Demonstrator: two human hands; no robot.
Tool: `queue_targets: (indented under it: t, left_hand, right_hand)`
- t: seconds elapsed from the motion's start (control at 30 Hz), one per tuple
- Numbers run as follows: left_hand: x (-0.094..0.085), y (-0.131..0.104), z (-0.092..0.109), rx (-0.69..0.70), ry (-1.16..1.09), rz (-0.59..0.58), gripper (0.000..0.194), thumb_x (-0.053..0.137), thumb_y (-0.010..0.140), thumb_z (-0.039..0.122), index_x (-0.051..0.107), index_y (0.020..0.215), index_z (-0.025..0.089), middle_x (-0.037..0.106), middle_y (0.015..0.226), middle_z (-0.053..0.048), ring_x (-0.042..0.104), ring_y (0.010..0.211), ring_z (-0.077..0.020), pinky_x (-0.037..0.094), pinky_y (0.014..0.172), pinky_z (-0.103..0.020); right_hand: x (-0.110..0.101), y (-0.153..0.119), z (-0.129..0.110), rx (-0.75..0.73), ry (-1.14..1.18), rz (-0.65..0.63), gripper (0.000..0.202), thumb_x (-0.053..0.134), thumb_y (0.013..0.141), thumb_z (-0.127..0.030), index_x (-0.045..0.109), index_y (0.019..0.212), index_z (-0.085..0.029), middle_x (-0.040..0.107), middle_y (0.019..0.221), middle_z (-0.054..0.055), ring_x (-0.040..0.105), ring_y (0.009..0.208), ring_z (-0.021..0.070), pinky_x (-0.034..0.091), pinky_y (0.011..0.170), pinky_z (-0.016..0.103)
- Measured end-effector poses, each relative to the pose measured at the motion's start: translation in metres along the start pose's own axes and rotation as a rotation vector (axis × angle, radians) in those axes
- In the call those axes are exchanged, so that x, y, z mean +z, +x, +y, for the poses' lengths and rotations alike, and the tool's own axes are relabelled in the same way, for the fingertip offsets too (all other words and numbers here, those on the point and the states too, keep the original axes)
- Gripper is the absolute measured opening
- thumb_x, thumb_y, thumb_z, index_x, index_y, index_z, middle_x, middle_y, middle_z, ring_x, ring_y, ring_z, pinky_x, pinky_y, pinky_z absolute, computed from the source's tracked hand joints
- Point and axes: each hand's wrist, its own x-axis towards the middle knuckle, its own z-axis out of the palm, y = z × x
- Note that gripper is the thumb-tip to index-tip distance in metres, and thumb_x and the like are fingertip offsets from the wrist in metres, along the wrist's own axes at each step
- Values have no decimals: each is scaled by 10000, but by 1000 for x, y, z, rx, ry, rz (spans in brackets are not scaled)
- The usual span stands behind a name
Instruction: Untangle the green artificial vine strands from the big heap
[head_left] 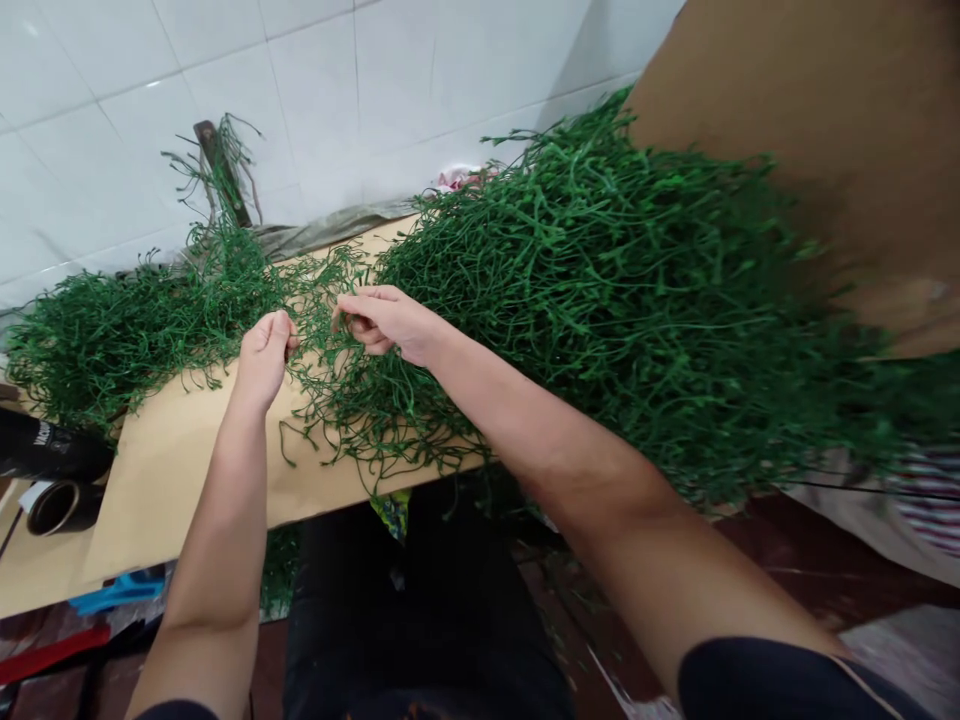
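Observation:
Green plastic-like stems with small forked tips lie in a large heap [600, 270] on the right and a smaller pile [112, 330] on the left. Loose stems [330, 370] are scattered between them on a cardboard sheet [180, 460]. My left hand [268, 345] is closed over the sheet beside the left pile; what its fingers hold, if anything, is too small to make out. Just right of it, my right hand [382, 320] has curled fingers with thumb and index together, over the loose stems at the edge of the large heap. Its grip contents are unclear.
Upright cardboard [810, 150] stands at the right, behind the heap. A dark post [221, 170] with stems hanging on it leans near the tiled wall [315, 90]. A black cylinder [52, 450] and a tape roll [64, 507] sit at the left edge.

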Motion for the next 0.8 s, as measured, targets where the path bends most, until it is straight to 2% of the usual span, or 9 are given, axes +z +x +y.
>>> queue_targets:
  t: [0.17,0.33,0.43,0.5,0.53,0.6,0.63,0.73,0.8]
  left_hand:
    - [-1,-5,2,65,130,29,368,451,847,479,431,610,198,385,526,31,357,480,-95,308,481,-232]
    - [11,-23,14,216,465,-98,412,382,862,469,380,550,201,377,519,8,357,517,-127,266,531,-268]
    - [17,-46,28,359,626,-90,402,351,870,437,340,541,206,371,519,-5,365,541,-148,267,563,-289]
    - [15,-59,34,418,624,-96,397,327,882,418,334,547,206,371,522,-6,370,542,-149,285,573,-293]
    - [11,-63,34,420,607,-96,399,326,886,416,341,547,205,374,522,-6,375,540,-147,293,572,-292]
    - [5,-63,31,350,540,-67,405,347,886,432,367,551,205,384,521,-1,385,534,-138,304,557,-282]
    - [3,-60,29,293,481,-43,407,358,882,448,378,556,205,386,521,4,386,528,-132,309,547,-275]
    - [3,-45,22,167,288,0,406,387,866,490,400,577,204,399,528,14,383,516,-116,326,530,-254]
    - [7,-38,21,151,228,-12,398,414,853,499,420,588,201,421,540,15,385,520,-109,336,532,-245]
  right_hand:
    - [4,-5,2,-90,-100,-7,306,453,908,-278,458,629,-153,219,427,-105,139,373,26,124,381,201]
    - [0,16,5,-358,-580,278,381,497,879,-254,386,527,-159,308,481,-57,284,484,52,250,510,218]
    - [-28,38,6,-434,-802,507,367,505,868,-269,402,533,-160,348,528,-35,362,560,79,315,606,244]
    - [-55,47,3,-424,-777,720,359,458,888,-270,422,549,-157,348,545,-27,419,610,98,356,659,266]
    - [-67,49,1,-416,-747,769,379,430,900,-285,429,545,-153,355,549,-22,444,633,106,371,681,277]
    - [-79,45,-5,-422,-699,765,407,366,923,-311,462,566,-141,380,564,-14,463,643,107,386,696,290]
    - [-78,40,-9,-420,-690,708,409,351,928,-319,480,587,-135,384,567,-15,459,626,100,389,687,288]
    - [-55,26,-20,-456,-695,509,369,386,922,-317,504,626,-130,361,558,-31,409,565,72,383,651,268]
    - [-39,20,-25,-486,-660,447,347,407,918,-301,496,628,-134,324,544,-41,366,536,59,372,620,251]
